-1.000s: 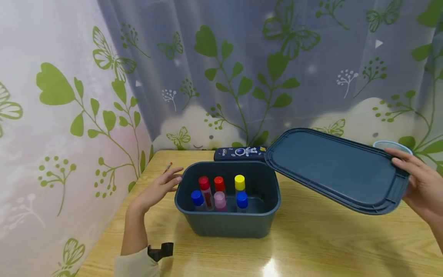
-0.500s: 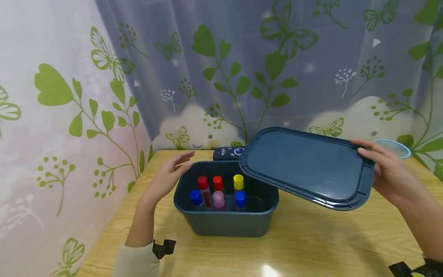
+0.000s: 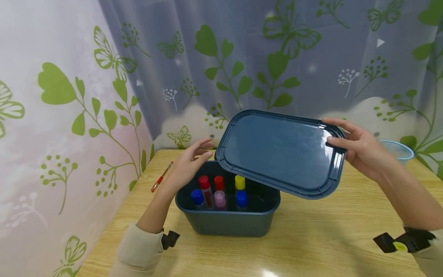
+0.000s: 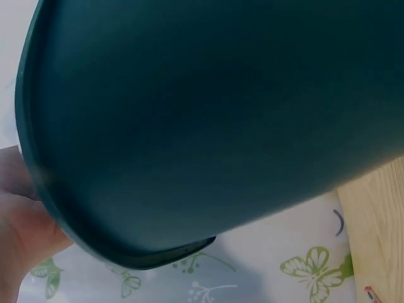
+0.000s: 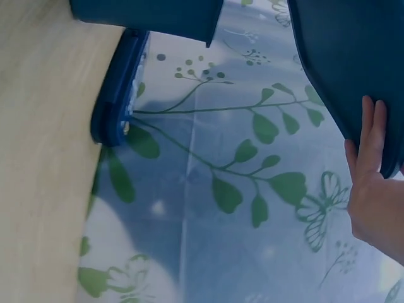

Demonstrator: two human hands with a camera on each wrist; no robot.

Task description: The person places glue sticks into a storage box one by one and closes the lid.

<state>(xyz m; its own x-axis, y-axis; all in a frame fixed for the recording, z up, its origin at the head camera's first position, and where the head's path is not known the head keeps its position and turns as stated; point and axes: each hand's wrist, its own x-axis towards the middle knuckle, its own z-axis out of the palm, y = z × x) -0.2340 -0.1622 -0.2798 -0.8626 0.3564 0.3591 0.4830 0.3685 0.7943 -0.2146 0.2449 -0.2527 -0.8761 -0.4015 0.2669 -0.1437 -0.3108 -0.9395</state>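
My right hand (image 3: 363, 150) grips the right end of a dark blue plastic lid (image 3: 273, 150), thumb on its upward face. The lid is raised and tilted above the back of a dark blue storage bin (image 3: 228, 225), hiding part of its far rim. My left hand (image 3: 188, 163) is held over the bin's left side, fingers loosely bent, near the lid's left edge but apart from it. Several small clear tubes with coloured caps stand in the bin, among them a red-capped tube (image 3: 207, 194), a yellow-capped one (image 3: 240, 182) and a pink-capped one (image 3: 220, 200).
A red pen (image 3: 162, 177) lies on the wooden table (image 3: 311, 238) left of the bin. Behind the bin is a dark blue pencil case (image 5: 117, 95), hidden by the lid in the head view. A light blue round container (image 3: 398, 149) stands at the back right. Patterned curtains close off the back and left.
My right hand has carried the lid leftward and upward, from the bin's right side to over its back. My left hand has left the bin's left rim, moving up and right.
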